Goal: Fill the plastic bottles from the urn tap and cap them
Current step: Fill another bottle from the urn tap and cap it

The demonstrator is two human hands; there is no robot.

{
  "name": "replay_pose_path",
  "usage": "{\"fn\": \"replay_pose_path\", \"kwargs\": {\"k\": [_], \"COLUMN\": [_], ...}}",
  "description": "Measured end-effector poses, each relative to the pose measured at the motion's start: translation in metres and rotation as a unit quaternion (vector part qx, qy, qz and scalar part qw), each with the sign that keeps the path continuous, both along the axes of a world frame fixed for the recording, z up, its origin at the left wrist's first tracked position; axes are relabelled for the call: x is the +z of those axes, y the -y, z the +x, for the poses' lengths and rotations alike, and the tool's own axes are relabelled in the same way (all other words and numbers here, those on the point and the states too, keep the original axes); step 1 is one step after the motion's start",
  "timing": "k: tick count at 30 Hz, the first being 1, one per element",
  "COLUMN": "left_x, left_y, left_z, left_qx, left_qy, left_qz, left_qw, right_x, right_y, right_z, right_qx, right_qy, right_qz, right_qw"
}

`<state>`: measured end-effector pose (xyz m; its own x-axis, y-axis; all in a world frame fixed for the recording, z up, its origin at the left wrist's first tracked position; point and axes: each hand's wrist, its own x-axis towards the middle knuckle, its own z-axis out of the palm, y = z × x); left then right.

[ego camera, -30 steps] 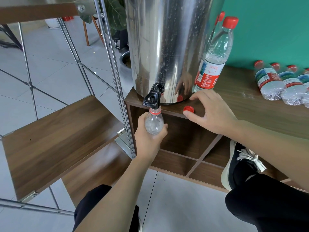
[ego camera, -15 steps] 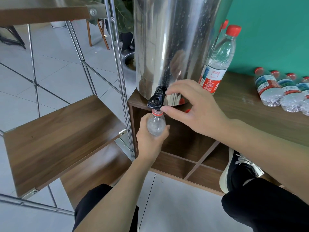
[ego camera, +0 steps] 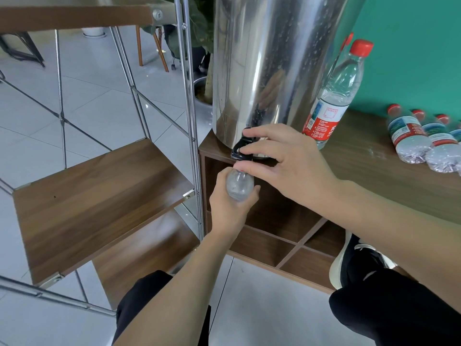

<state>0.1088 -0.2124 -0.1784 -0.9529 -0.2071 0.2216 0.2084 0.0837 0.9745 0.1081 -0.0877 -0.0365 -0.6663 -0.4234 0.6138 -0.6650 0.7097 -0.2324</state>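
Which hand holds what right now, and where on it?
Left hand grips the bottle round its body, below the shoulder. Right hand pinches the tap lever.

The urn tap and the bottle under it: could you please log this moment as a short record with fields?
urn: steel urn stands on the wooden cabinet
tap: black tap at the urn's base
left hand: left hand grips the clear bottle upright under the tap
right hand: right hand has fingers on the tap
flow: cannot tell
upright bottle: capped bottle beside the urn
lying bottles: capped bottles on their sides at the right
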Motion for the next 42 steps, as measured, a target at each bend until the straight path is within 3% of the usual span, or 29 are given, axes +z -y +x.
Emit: {"fn": "replay_pose_path", "kwargs": {"k": [42], "left_x": [0.0021], "left_y": [0.0026], "left_z": [0.0027], "left_qx": [0.002], "left_qy": [-0.006], "left_qz": [-0.015], "left_qw": [1.0], "right_x": [0.0069], "right_y": [0.0009], "right_z": [-0.0043], "right_qx": [0.008], "right_qy": [-0.074], "right_qz": [0.073], "right_qw": [0.995]}}
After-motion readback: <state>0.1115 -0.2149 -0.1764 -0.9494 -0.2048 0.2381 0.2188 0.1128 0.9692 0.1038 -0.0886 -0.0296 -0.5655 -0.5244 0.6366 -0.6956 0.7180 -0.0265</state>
